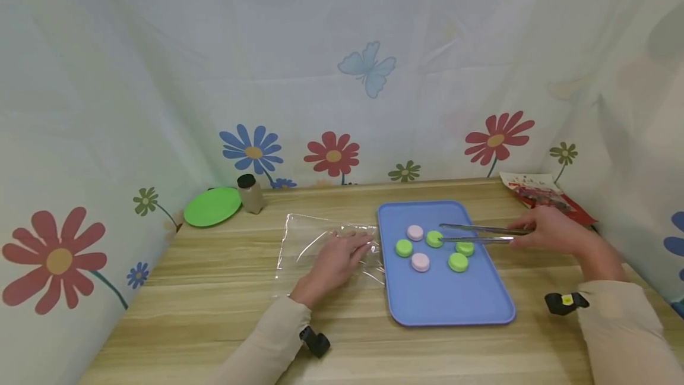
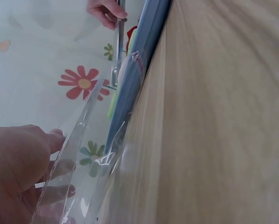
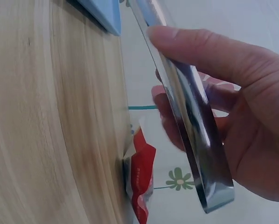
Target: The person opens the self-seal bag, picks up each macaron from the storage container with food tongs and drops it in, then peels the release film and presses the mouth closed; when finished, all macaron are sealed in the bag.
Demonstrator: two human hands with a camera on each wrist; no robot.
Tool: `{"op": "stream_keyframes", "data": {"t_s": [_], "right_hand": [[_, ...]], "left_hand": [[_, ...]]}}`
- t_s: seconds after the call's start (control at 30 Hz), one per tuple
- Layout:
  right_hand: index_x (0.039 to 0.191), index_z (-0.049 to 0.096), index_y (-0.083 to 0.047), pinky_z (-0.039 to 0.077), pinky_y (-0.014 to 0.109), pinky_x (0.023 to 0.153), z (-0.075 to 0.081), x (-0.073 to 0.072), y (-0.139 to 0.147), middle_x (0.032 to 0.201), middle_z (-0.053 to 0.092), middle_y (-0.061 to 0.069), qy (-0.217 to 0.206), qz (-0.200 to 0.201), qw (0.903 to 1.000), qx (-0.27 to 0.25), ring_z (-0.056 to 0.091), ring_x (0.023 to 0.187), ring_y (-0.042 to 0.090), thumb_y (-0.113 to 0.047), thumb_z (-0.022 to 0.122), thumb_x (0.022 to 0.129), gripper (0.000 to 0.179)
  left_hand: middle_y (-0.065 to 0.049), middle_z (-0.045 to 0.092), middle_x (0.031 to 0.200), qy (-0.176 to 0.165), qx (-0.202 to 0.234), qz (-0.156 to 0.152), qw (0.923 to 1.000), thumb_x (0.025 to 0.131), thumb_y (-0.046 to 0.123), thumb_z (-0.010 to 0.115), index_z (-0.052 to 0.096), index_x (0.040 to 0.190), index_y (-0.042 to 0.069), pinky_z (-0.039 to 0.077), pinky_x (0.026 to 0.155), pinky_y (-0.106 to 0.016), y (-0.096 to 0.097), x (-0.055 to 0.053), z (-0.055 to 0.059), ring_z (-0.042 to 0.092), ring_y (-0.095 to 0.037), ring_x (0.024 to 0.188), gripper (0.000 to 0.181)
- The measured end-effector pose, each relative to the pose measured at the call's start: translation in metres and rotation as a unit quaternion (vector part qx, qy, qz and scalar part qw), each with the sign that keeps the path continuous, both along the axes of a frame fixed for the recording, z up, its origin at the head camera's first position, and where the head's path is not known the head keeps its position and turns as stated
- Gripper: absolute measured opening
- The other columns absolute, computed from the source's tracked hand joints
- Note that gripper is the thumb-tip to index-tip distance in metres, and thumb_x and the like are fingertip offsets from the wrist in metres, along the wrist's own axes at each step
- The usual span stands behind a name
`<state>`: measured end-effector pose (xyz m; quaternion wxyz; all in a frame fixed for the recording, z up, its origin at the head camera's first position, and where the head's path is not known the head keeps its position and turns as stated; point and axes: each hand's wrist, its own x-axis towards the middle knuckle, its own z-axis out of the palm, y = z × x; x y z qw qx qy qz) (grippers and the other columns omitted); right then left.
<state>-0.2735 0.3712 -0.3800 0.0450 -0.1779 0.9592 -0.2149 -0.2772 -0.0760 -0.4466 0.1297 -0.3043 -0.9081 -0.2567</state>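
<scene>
In the head view my left hand [image 1: 339,257] lies over a clear plastic bag [image 1: 299,242] beside the tray. From the left wrist, the thumb stands at the edge of the bag's raised film [image 2: 86,114], and the other fingers show through the plastic. My right hand [image 1: 550,230] grips metal tongs [image 1: 483,229] by their bent end, thumb on one arm in the right wrist view. The tong arms are spread, and their tips reach a green macaron [image 1: 434,239] on the blue tray [image 1: 449,302]. Around it lie a pink macaron [image 1: 420,262] and several others, green and pink.
A green plate [image 1: 212,207] and a dark-capped jar [image 1: 251,195] stand at the back left of the wooden table [image 1: 214,308]. At the back right lies a red and white packet [image 1: 550,195]. A flower-printed curtain [image 1: 299,100] hangs behind the table.
</scene>
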Motion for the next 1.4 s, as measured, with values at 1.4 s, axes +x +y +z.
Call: {"op": "stream_keyframes", "data": {"t_s": [1.4], "right_hand": [[0.105,0.077,0.001,0.053,0.024,0.063,0.001,0.004,-0.002,0.097,0.074,0.008,0.085,0.015,0.9942,-0.064,0.061,0.082,0.015,-0.021,0.089,0.076,0.038]], "left_hand": [[-0.008,0.066,0.13,0.004,0.005,-0.007,1.0,0.102,0.022,0.059,0.069,0.129,0.012,0.025,0.111,-0.066,0.001,0.001,0.002,0.058,-0.03,0.125,0.03]]}}
